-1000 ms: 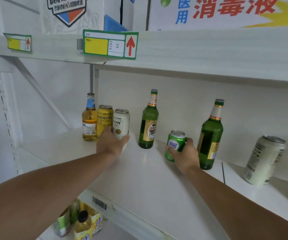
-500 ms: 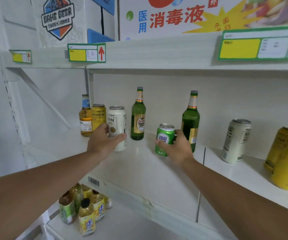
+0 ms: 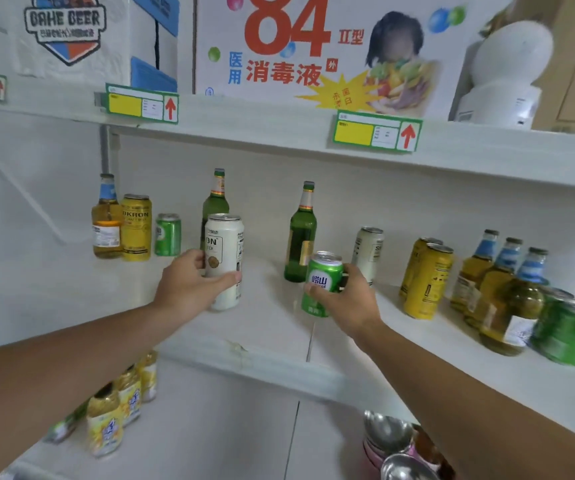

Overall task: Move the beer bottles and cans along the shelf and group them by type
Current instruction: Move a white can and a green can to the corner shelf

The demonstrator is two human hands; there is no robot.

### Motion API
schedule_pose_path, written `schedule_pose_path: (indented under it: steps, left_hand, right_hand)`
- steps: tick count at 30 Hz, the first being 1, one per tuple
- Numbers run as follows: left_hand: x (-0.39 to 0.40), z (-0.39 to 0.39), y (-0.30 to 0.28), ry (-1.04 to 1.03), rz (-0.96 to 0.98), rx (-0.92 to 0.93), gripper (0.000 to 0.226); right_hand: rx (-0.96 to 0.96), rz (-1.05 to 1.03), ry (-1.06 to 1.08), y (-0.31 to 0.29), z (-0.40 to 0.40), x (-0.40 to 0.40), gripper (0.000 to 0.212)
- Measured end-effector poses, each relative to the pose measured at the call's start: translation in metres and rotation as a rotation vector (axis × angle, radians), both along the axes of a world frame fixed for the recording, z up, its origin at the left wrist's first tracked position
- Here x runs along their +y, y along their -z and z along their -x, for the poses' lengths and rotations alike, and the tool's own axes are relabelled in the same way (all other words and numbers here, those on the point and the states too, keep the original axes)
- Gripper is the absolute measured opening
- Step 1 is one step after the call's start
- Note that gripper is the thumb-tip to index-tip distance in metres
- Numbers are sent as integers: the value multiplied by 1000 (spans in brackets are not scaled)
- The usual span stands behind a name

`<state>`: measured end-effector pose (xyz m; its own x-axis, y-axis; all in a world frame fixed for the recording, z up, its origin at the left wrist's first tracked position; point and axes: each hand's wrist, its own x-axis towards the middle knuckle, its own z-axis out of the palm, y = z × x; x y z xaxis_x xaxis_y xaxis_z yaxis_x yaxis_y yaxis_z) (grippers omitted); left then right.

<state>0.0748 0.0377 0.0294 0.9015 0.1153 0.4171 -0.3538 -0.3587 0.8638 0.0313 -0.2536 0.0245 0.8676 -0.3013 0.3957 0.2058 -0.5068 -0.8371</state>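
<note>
My left hand grips a tall white beer can near the front of the white shelf. My right hand holds a short green can. At the back left stand a clear yellow bottle, a gold can and a second green can. One green bottle rises behind the white can; another green bottle stands mid-shelf. Right of it are a white can, two gold cans, yellow bottles and blurred green cans.
The upper shelf hangs low over the bottles and carries cartons and price tags. On the lower shelf stand yellow drink bottles at left and stacked metal bowls at right. A diagonal bracket crosses the left wall.
Both hands have drawn their cans forward, away from the back row; the white can has left the gold can. The view has swung right, showing more cans and bottles.
</note>
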Motion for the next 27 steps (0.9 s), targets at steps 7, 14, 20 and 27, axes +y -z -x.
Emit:
schedule_pose_path:
  steps: [7,14,20,27]
  left_hand:
    - [-59,39,19,190,0,62,54]
    - [-141,48,9,234,-3,66,47]
    - [-219,36,7,270,29,68,56]
    - [-275,5,18,223,8,96,57]
  right_hand:
    - [17,16,85,4,75,-46,60]
    - [13,21,162,2,118,-110,67]
    - [27,22,171,7,128,-170,73]
    - [17,43,124,9,116,-210,64]
